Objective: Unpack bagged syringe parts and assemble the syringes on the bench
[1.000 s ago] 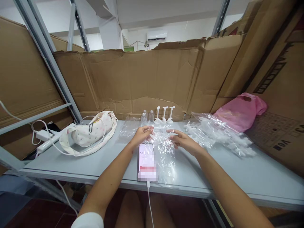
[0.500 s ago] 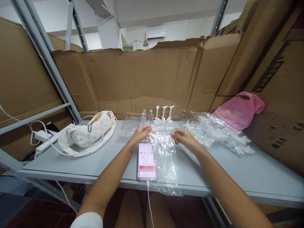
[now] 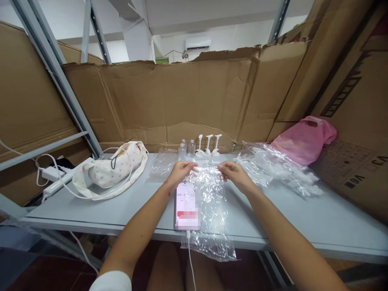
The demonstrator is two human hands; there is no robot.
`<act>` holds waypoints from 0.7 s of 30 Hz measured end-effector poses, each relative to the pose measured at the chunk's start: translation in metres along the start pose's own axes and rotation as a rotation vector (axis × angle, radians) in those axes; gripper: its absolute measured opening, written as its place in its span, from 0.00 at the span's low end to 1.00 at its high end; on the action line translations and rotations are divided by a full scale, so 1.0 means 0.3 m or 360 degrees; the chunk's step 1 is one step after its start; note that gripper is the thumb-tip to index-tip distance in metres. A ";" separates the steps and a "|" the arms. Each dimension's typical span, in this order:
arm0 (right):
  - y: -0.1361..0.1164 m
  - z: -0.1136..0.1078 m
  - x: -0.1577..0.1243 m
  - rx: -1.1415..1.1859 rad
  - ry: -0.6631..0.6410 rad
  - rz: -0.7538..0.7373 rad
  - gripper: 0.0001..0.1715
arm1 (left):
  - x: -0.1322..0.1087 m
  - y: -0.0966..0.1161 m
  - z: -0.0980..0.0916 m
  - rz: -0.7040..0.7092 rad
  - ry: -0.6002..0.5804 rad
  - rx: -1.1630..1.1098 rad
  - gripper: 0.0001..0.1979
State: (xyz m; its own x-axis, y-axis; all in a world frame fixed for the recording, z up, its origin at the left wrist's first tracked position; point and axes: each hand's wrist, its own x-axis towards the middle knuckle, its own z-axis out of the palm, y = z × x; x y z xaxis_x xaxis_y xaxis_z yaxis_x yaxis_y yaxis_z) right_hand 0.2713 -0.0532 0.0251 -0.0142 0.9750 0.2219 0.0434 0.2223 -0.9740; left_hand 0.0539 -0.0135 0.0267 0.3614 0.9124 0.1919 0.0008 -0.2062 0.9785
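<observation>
My left hand (image 3: 181, 171) and my right hand (image 3: 233, 173) each pinch a top corner of a clear plastic bag (image 3: 212, 206). The bag hangs stretched between them over the grey table (image 3: 121, 206), and its lower end drapes past the front edge. A phone (image 3: 187, 205) with a lit screen lies flat just under my left hand, with a white cable running off the table edge. Behind the bag stand two small clear bottles (image 3: 186, 148) and three white pump heads (image 3: 207, 145).
A heap of clear packets with white parts (image 3: 279, 167) lies at the right, and a pink plastic bag (image 3: 303, 139) sits behind it. A flowered cloth pouch (image 3: 112, 167) and a white power strip (image 3: 60, 184) with cables are at the left. Cardboard sheets wall the back and sides.
Both hands have closed on the bag's top corners and drawn it taut. The bag has slid toward me, so its lower end now hangs over the table's front edge.
</observation>
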 end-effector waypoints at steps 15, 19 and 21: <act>-0.010 0.016 -0.024 0.0125 -0.0151 0.0089 0.22 | 0.014 0.004 -0.031 0.0061 0.0122 -0.0156 0.21; -0.024 0.018 -0.035 -0.0042 -0.0281 0.0124 0.18 | 0.016 0.014 -0.045 0.0067 0.0221 -0.0172 0.26; -0.022 0.013 -0.032 -0.0085 -0.0233 0.0098 0.17 | 0.012 0.020 -0.046 0.0037 0.0176 -0.0176 0.30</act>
State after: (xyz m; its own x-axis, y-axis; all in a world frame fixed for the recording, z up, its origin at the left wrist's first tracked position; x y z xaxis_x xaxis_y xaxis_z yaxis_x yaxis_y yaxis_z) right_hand 0.2671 -0.0640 0.0293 -0.1554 0.9765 0.1494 0.1015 0.1662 -0.9809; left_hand 0.0424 -0.0066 0.0343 0.2554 0.9425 0.2157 -0.1109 -0.1931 0.9749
